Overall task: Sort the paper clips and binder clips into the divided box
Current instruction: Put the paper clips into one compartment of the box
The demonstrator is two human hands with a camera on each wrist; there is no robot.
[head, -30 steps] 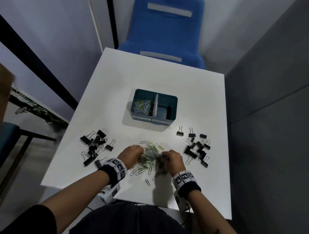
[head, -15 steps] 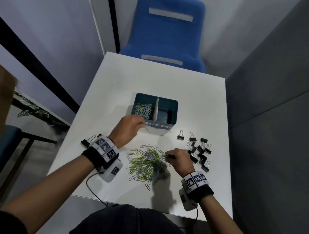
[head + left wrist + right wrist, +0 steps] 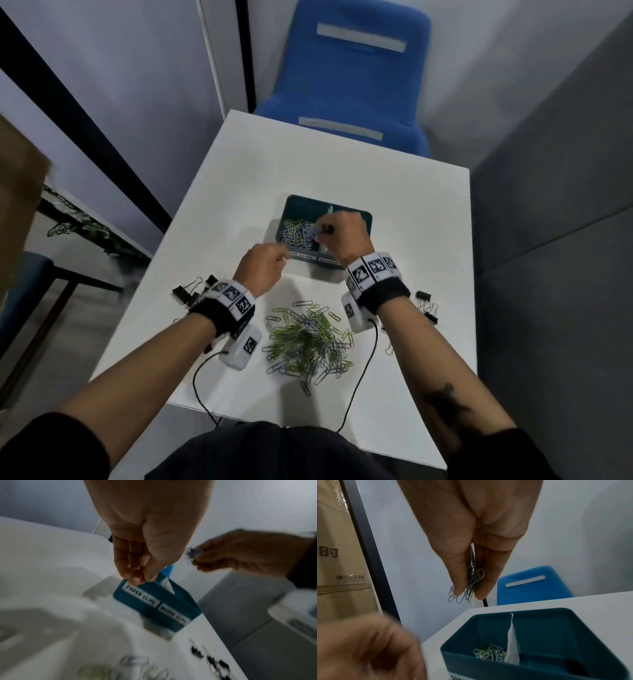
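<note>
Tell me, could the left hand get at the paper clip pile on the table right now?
Probably yes. The left hand holds nothing visible, and the paper clip pile lies uncovered on the table just behind it, between the forearms.

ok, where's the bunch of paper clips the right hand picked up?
Pinched in the right hand, the bunch of paper clips hangs above the divided box, over its left compartment in the head view.

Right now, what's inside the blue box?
The divided box has paper clips in its left compartment. The right compartment looks empty, though the right hand hides part of it from above.
</note>
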